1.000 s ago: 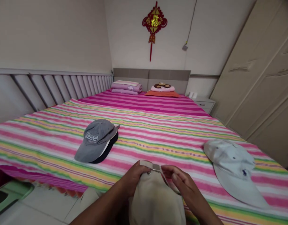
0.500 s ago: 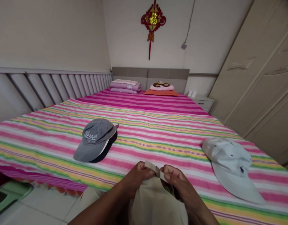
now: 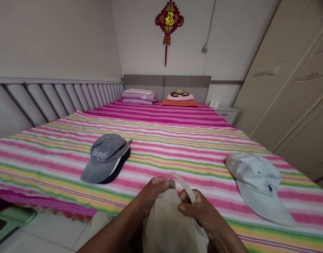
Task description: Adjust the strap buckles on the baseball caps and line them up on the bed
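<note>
The beige cap (image 3: 172, 221) is hanging between my hands above the striped bedspread (image 3: 164, 151), my left hand (image 3: 151, 195) pinching its buckle (image 3: 172, 183) and my right fingers (image 3: 189, 207) closing on its strap (image 3: 185, 186), which could slip if my grip is loosening.

Gray cap (image 3: 103, 158), white cap (image 3: 253, 184), striped bedsheet (image 3: 177, 142)

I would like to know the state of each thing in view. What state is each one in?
beige cap, held up in both hands
back strap, unfastened, one end free
left hand, gripping the cap
right hand, gripping the cap
gray cap, lying on the bed, on a dark cap
white cap, lying on the bed
wardrobe, doors shut
nightstand drawer, shut
</note>
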A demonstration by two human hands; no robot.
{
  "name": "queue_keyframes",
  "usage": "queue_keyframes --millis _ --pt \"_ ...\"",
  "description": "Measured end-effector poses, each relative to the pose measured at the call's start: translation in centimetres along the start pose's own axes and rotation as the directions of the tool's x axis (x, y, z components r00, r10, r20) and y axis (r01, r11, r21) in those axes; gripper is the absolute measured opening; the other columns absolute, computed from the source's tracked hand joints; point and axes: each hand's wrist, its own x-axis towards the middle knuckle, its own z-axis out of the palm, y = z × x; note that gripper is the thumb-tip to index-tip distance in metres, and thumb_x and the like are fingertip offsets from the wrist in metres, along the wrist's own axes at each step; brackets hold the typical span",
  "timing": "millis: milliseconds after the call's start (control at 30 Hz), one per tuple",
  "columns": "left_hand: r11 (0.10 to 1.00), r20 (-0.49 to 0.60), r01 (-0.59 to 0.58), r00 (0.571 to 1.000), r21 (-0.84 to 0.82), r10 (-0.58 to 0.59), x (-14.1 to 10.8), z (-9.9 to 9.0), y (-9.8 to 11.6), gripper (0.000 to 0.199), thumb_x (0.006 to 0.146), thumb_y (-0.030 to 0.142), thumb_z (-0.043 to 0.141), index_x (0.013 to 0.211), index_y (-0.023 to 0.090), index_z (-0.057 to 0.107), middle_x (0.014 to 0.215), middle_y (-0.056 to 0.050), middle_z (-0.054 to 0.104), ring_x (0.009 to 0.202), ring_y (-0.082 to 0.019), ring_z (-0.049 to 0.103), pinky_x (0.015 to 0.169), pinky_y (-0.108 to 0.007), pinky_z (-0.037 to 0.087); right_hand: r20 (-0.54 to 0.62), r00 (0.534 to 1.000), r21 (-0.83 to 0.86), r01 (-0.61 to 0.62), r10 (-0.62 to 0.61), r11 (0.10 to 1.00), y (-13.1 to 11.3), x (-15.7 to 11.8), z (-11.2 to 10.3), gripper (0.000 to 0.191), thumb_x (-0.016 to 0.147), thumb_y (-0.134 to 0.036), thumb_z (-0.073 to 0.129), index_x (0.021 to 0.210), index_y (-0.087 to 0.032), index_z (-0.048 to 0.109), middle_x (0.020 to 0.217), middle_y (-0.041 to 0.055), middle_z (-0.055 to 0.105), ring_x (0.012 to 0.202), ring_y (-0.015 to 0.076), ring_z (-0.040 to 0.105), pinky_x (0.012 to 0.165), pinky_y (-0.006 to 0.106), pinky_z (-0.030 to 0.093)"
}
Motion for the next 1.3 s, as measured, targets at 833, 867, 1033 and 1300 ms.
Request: queue_keyframes --millis 833,867,1033,1300 --pt "0.92 -0.126 0.048 0.986 -0.389 -0.105 -5.8 -11.3 -7.6 0.029 0.057 0.015 0.07 0.086 0.016 0.068 0.075 -0.007 0.071 0.068 -0.021 0.065 0.07 -0.033 0.048 -0.412 0.896 0.547 0.096 0.168 0.831 -1.3 1.4 -3.5 0.014 0.06 -0.018 0.072 0.072 -0.018 0.064 0.055 -0.0043 0.066 0.054 0.0148 0.062 0.064 0.027 0.049" --pt "0.916 -0.175 0.035 0.978 -0.4 -0.114 -6.0 -11.5 -7.3 0.028 0.057 0.015 0.07 0.085 0.016 0.068 0.074 -0.007 0.071 0.067 -0.022 0.065 0.069 -0.034 0.048 -0.396 0.907 0.532 0.098 0.145 0.841 -1.2 1.2 -3.6 0.018 0.059 -0.018 0.074 0.074 -0.018 0.064 0.057 -0.0042 0.066 0.056 0.0142 0.062 0.065 0.026 0.049" --pt "0.909 -0.41 -0.012 0.895 -0.418 -0.176 -6.7 -11.7 -4.9 0.019 0.059 0.013 0.066 0.078 0.011 0.067 0.069 -0.011 0.07 0.062 -0.027 0.065 0.066 -0.042 0.05 -0.307 0.952 0.413 0.113 0.021 0.904 -0.2 0.7 -4.0 0.02 0.053 -0.011 0.077 0.066 -0.014 0.062 0.06 -0.0035 0.064 0.057 0.0094 0.059 0.056 0.018 0.046" --pt "0.927 -0.623 -0.183 0.78 -0.327 -0.066 -7.0 -12.0 -1.3 0.014 0.071 0.006 0.052 0.073 0.009 0.065 0.061 -0.011 0.069 0.055 -0.025 0.065 0.06 -0.04 0.052 -0.562 0.817 0.47 0.183 0.133 0.864 1.4 1.4 -7.1 0.01 0.071 -0.007 0.062 0.078 -0.014 0.061 0.061 0.0016 0.069 0.052 0.0121 0.063 0.05 0.021 0.052"
